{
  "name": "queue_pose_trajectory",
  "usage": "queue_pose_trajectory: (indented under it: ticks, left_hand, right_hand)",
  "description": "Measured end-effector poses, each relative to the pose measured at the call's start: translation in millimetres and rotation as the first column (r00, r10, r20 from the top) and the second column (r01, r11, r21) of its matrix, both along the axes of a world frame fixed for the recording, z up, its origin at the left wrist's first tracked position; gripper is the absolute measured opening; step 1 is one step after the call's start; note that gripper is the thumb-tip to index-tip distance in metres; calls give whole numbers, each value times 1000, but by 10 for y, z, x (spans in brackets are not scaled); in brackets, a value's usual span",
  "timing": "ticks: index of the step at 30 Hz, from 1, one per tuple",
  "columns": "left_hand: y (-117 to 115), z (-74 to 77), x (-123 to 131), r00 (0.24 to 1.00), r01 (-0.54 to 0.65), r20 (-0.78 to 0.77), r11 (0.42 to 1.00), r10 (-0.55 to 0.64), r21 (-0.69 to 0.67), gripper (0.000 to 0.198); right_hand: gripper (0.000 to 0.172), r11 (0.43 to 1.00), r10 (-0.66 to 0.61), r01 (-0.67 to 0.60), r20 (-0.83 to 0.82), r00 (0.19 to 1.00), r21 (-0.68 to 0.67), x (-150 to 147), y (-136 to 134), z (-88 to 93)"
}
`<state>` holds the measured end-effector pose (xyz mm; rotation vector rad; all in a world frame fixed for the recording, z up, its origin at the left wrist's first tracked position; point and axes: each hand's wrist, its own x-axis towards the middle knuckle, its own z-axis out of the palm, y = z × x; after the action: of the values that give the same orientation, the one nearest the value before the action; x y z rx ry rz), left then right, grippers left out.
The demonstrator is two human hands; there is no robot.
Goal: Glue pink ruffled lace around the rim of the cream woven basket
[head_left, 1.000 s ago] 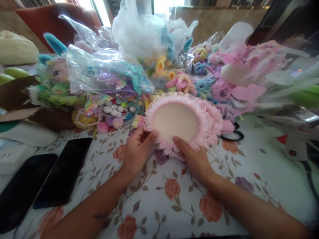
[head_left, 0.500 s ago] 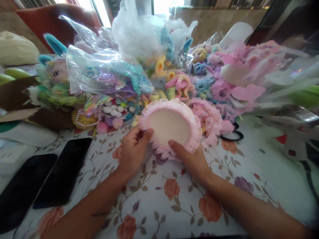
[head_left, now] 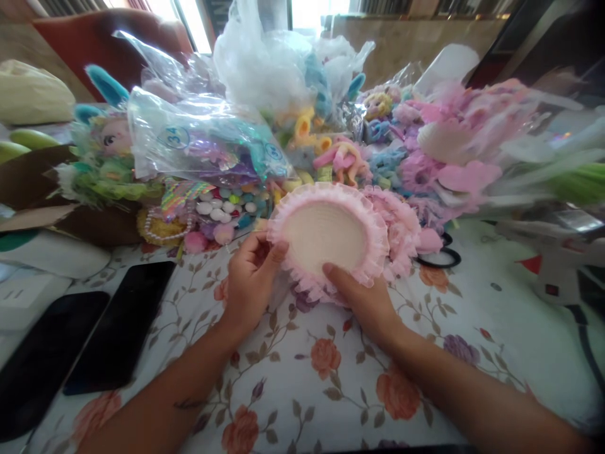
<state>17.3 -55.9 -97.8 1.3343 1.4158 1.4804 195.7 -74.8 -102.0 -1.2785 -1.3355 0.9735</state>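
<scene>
Between both hands, above the tablecloth, is a small cream straw hat (head_left: pixel 325 234) edged with ruffled pink lace. My left hand (head_left: pixel 253 268) pinches the lace at its left edge, thumb in front and fingers curled behind. At the lower right, my right hand (head_left: pixel 366 299) grips the hat, its thumb lying over the cream surface. The right fingers are hidden behind the hat. Just beyond its right edge lies a bunch of pink lace (head_left: pixel 399 230), partly covered by the hat.
Toys, beads and plastic bags (head_left: pixel 208 139) are heaped across the back. Two dark phones (head_left: pixel 120 328) lie at left beside a white box (head_left: pixel 28 299) and a cardboard box (head_left: pixel 94 221). Black rings (head_left: pixel 439 257) and a blurred glue gun (head_left: pixel 562 265) are at right, on the floral tablecloth (head_left: pixel 283 378).
The straw hat has shifted slightly to the right and turned a little more towards me. Both hands keep their hold on it.
</scene>
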Motion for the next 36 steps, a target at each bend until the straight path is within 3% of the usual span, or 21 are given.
queue_pose_trajectory:
  ticks: [3, 6, 14, 22, 25, 31, 36]
  left_hand:
    - [-9, 6, -9, 998, -6, -60, 1000, 6, 4, 23]
    - [-17, 9, -21, 991, 8, -130, 1000, -6, 12, 23]
    - [-54, 45, 4, 979, -92, -177, 993, 104, 71, 22]
    - [8, -9, -9, 999, -8, -38, 997, 11, 75, 23]
    - [10, 1, -24, 995, -22, -98, 997, 30, 78, 24]
    - [-8, 10, -69, 926, -34, -369, 990, 83, 137, 27]
    - [-45, 63, -52, 923, -91, -360, 986, 136, 139, 29]
  right_hand:
    - [54, 994, -18, 1, -160, 987, -106, -29, -2, 6]
    - [61, 993, -13, -8, -166, 986, -122, -40, -10, -5]
    - [55, 986, 20, -40, -120, 993, -160, -42, -37, 4]
    - [54, 981, -46, 21, -127, 991, -191, -12, -6, 44]
    - [59, 990, -2, -16, -128, 992, -138, -4, 1, -6]
    - [54, 991, 22, -32, -71, 997, -128, 13, 8, -59]
    - [47, 990, 77, -94, -158, 984, -102, -8, -8, -5]
